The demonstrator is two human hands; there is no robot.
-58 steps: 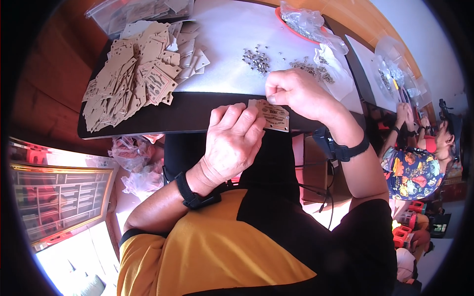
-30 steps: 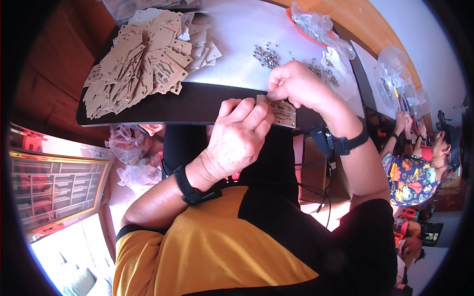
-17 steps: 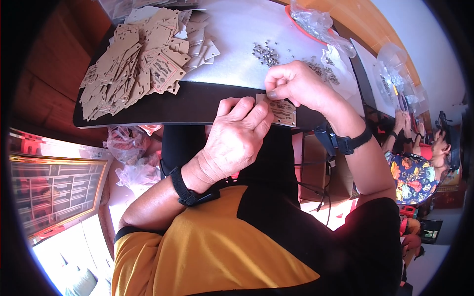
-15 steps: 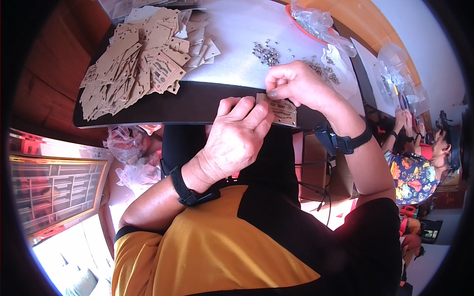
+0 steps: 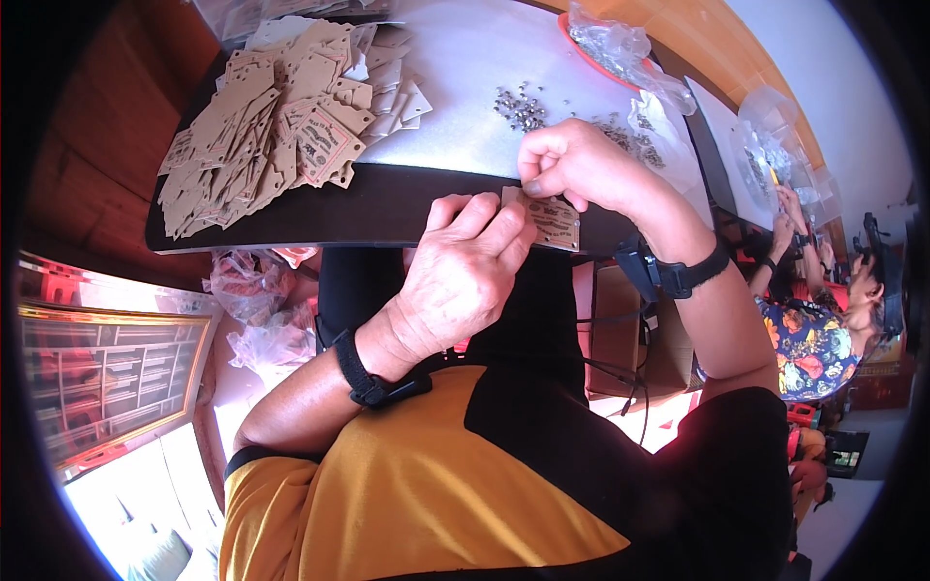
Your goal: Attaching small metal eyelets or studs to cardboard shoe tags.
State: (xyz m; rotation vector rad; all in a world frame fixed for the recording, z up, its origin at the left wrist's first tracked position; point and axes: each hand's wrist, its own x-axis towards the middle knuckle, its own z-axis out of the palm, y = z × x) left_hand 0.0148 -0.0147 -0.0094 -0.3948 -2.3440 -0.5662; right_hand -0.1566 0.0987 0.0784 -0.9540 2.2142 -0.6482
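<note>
A brown printed cardboard card (image 5: 558, 227) lies at the table's near edge. My left hand (image 5: 475, 254) is closed, its curled fingers gripping the card's left side. Over the card's top edge, my right hand (image 5: 579, 167) is pinched, thumb against forefinger; whatever sits between the tips is too small or hidden to make out. Just beyond that hand is a loose heap of small shiny metal studs (image 5: 523, 109). More small metal pieces (image 5: 630, 143) are scattered to its right. Many similar cards form a big untidy pile (image 5: 257, 126) at the left.
A white sheet (image 5: 455, 58) covers the back of the dark table (image 5: 339, 208). At the far right stands a red tray (image 5: 581, 50) with a clear plastic bag (image 5: 620, 39). Another person in a flowered shirt (image 5: 809, 344) works at the right. Plastic bags (image 5: 254, 281) hang below the table at left.
Both my hands and the card stay almost in place, with only a slight shift of the right fingers. The other person's hands at the right have moved a little.
</note>
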